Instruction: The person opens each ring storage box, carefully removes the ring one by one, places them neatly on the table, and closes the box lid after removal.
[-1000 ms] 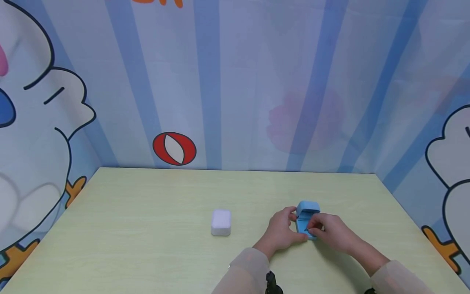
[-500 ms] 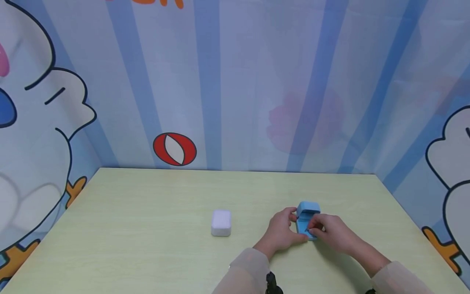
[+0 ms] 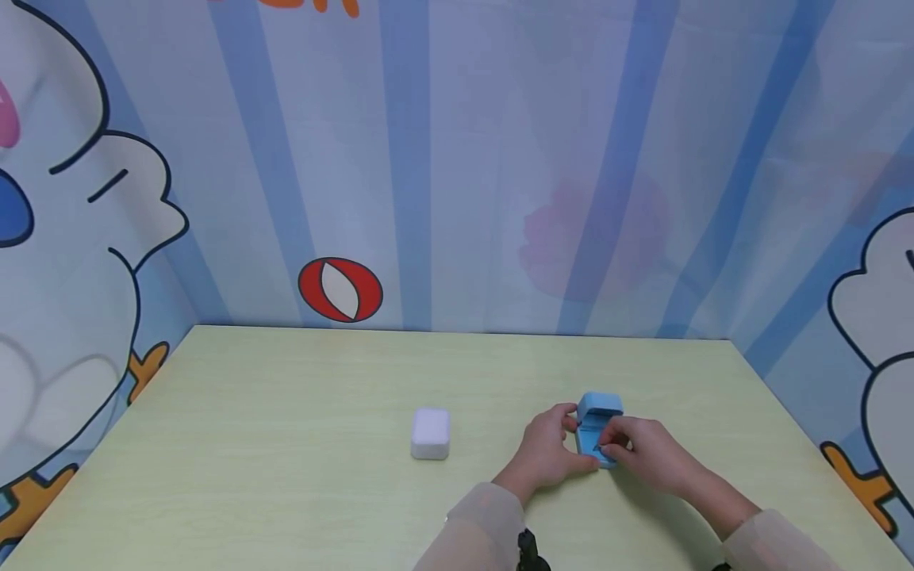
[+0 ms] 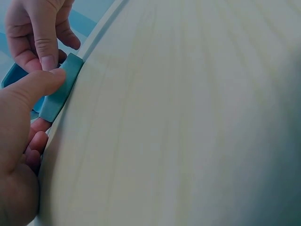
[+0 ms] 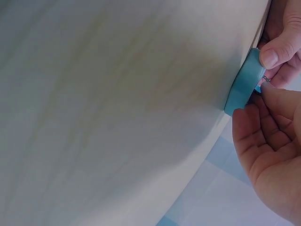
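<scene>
A small light-blue ring box (image 3: 600, 403) stands on the table at the right, its lid raised. My left hand (image 3: 548, 448) holds the box from its left side, thumb against the front edge, as the left wrist view of the box (image 4: 63, 92) also shows. Over the box's base, my right hand (image 3: 646, 450) has thumb and index finger pinched together. A tiny silvery piece (image 5: 266, 79), perhaps a ring, shows by those fingertips in the right wrist view; most of it is hidden.
A pale lilac box (image 3: 430, 434) with rounded corners stands to the left of the hands on the light wooden table (image 3: 286, 476). Blue striped cloth walls (image 3: 471, 159) with cartoon prints enclose the table at the back and sides.
</scene>
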`<state>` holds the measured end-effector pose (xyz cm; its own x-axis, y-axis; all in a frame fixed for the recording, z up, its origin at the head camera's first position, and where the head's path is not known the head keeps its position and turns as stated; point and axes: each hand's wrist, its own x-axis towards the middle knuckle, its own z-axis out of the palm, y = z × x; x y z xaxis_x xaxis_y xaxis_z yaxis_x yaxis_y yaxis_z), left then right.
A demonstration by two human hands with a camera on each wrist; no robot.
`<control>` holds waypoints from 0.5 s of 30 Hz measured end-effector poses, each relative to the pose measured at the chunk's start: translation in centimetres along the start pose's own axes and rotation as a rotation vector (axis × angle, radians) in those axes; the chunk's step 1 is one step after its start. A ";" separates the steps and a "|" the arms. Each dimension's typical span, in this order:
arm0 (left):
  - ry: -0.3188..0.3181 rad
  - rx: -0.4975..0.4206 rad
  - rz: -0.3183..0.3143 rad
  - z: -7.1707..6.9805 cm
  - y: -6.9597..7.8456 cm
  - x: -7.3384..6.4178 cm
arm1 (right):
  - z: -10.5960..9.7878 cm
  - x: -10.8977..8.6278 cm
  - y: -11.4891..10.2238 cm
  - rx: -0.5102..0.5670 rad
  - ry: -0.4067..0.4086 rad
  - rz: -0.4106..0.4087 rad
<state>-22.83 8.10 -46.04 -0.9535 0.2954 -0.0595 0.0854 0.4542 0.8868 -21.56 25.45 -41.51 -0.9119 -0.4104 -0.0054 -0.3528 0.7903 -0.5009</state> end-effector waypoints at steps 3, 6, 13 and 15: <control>0.001 0.003 -0.003 0.0 0.0 0.0 | 0.0 0.0 0.0 -0.003 0.001 -0.001; 0.003 0.005 -0.007 0.0 0.0 0.1 | 0.0 0.0 0.0 -0.004 0.002 0.001; 0.004 0.004 -0.016 -0.1 0.3 -0.1 | 0.0 -0.1 0.0 0.001 0.011 0.000; 0.003 0.003 -0.019 -0.1 0.3 -0.1 | 0.0 -0.1 0.0 0.001 0.011 0.002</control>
<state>-22.70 8.12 -45.73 -0.9558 0.2841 -0.0752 0.0679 0.4625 0.8840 -21.49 25.49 -41.50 -0.9147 -0.4040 0.0033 -0.3509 0.7904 -0.5021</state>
